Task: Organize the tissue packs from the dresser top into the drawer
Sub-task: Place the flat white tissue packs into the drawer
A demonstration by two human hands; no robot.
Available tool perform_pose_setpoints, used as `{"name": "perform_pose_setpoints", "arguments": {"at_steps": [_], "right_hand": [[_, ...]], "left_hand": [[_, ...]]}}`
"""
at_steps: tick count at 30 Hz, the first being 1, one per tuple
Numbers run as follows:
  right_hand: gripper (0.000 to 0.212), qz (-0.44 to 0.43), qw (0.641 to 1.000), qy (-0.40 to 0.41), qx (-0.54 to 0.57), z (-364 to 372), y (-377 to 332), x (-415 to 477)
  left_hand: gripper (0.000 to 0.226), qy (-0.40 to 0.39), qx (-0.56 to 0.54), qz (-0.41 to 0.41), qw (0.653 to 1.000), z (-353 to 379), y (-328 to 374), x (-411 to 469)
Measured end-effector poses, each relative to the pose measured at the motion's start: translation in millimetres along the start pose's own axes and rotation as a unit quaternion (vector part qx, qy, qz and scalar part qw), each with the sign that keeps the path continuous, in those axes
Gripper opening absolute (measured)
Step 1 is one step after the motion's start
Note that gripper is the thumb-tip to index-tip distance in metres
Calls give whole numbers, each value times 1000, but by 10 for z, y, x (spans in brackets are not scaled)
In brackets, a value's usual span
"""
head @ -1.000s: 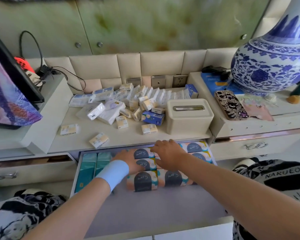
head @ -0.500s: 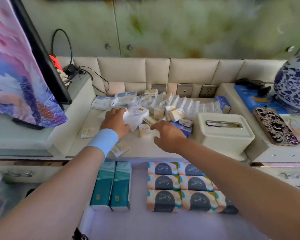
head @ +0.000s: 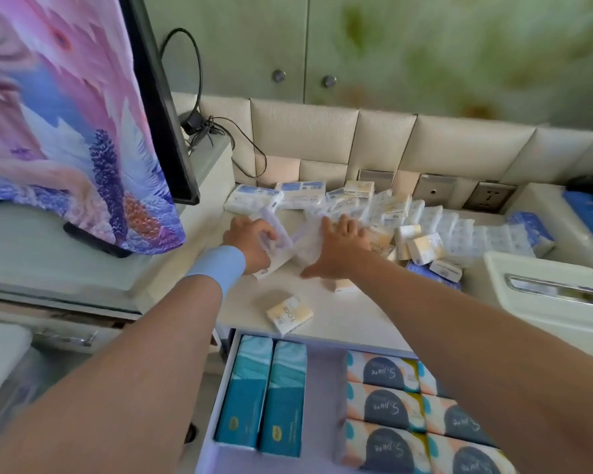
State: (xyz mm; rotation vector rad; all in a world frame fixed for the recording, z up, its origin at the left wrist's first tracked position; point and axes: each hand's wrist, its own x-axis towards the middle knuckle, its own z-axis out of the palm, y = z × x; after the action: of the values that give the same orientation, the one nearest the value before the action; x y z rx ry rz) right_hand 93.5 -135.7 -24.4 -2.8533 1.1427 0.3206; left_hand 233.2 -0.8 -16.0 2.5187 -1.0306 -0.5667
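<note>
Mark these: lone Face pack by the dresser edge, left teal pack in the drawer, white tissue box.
Face pack (head: 290,314), head view, centre of its printed top.
left teal pack (head: 249,401), head view, middle of its top face.
white tissue box (head: 534,313), head view, lid, just in front of the slot.

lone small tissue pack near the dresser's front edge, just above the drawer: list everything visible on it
The small tissue pack is pocket-size and rectangular, in glossy plastic wrap, white shading to pale yellow-orange, printed "Face". It lies flat on the dresser top, askew to the front edge and close to it, just behind the open drawer. It sits alone, nothing touching it. The left hand and right hand are farther back on white packs.
</note>
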Motion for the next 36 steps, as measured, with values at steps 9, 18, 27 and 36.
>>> {"name": "perform_pose_setpoints", "arguments": {"at_steps": [9, 18, 27, 36], "right_hand": [[105, -27, 988, 153, 26, -41, 95, -92], [109, -185, 946, 214, 158, -407, 108, -492], [150, -151, 979, 25, 138, -270, -363, -498], [86, 35, 968, -27, 246, -41, -896, -112]], "left_hand": [[69, -25, -57, -29, 998, -88, -30, -58], [48, -25, -380, -13, 924, -420, 327, -553], [47, -10, -453, -141, 880, -256, -182, -928], [88, -70, -205, -182, 959, -387, -620, -932]]}}
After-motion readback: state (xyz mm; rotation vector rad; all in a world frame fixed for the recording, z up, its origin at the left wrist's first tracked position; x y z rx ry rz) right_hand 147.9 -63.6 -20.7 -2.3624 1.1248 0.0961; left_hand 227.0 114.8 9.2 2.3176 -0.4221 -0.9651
